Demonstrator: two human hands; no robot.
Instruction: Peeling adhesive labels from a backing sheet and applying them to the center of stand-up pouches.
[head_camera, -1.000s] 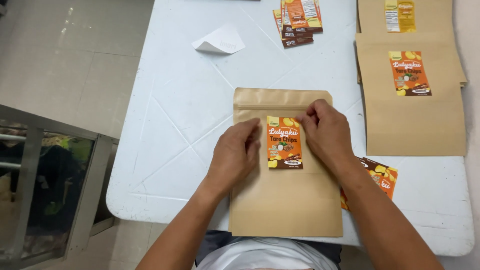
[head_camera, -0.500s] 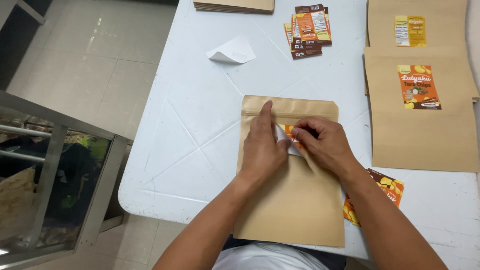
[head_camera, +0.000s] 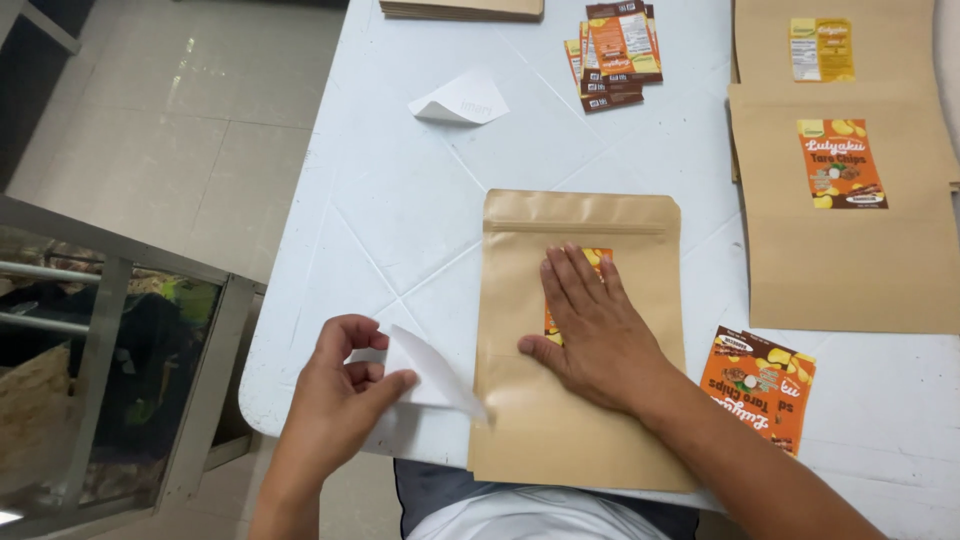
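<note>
Head view: right hand (head_camera: 592, 330) lies flat, fingers spread, pressing an orange label (head_camera: 597, 259) onto a kraft pouch (head_camera: 575, 400) on the white table (head_camera: 400, 200). Left hand (head_camera: 340, 395) pinches white backing paper (head_camera: 435, 372) beside the pouch.

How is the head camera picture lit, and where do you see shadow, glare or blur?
Head view: even, soft overhead light on the white table; only a faint shadow under the right hand on the brown pouch. Mild sheen on the floor tiles at upper left. The left hand and the white backing paper look slightly soft; the rest is sharp. The table edges bow slightly.
</note>
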